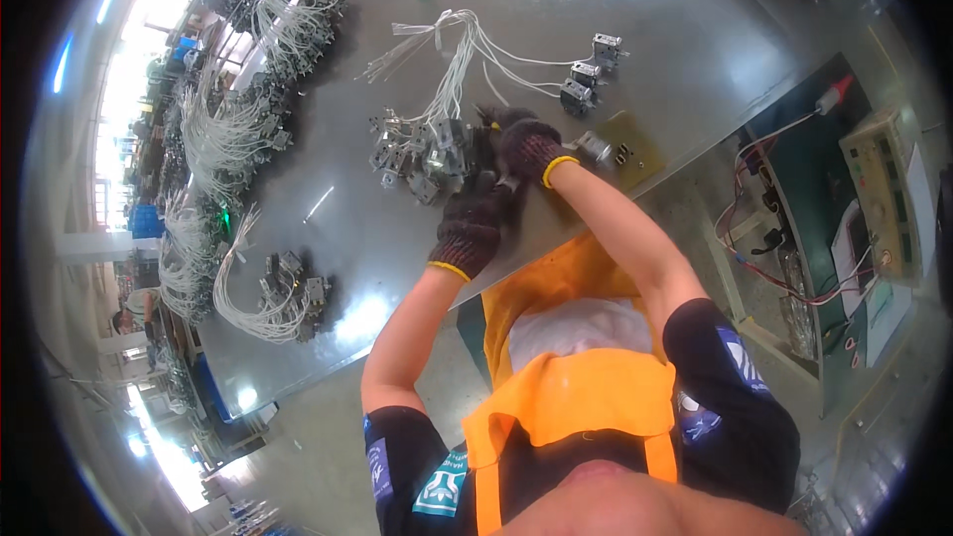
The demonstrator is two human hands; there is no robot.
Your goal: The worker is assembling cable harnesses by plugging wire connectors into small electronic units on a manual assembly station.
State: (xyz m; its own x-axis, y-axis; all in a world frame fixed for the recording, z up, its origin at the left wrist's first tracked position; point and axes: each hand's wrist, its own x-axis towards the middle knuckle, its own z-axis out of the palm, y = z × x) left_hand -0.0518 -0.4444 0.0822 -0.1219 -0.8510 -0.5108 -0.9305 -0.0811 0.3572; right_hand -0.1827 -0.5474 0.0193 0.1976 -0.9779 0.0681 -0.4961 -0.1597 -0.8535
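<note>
Two hands in dark knitted gloves meet over a grey metal table (367, 248). Left hand (470, 221) lies just below a cluster of wired metal parts (422, 154); fingers curl toward the right hand (531, 146), which is bent inward beside the cluster's right side. Grip: cannot tell for either hand whether fingertips pinch something; gloves and overlap hide it.

Cluster sits on the table, white leads running up to a tie. Three block-shaped parts (579, 93) stand apart, upper right, two visibly on leads. Right of the right hand: a tan board (638, 147) with a silver cylindrical piece (597, 146) at its left edge. Second wired bundle (293, 288) lower left.

Markings: teal patch (441, 488) on the dark shirt (740, 437), white emblem plus lettering. Blue-and-white print (740, 359) on the right sleeve. Beige instrument (882, 194) at far right; panel marks too small to read. Orange apron (581, 397), plain where visible.
</note>
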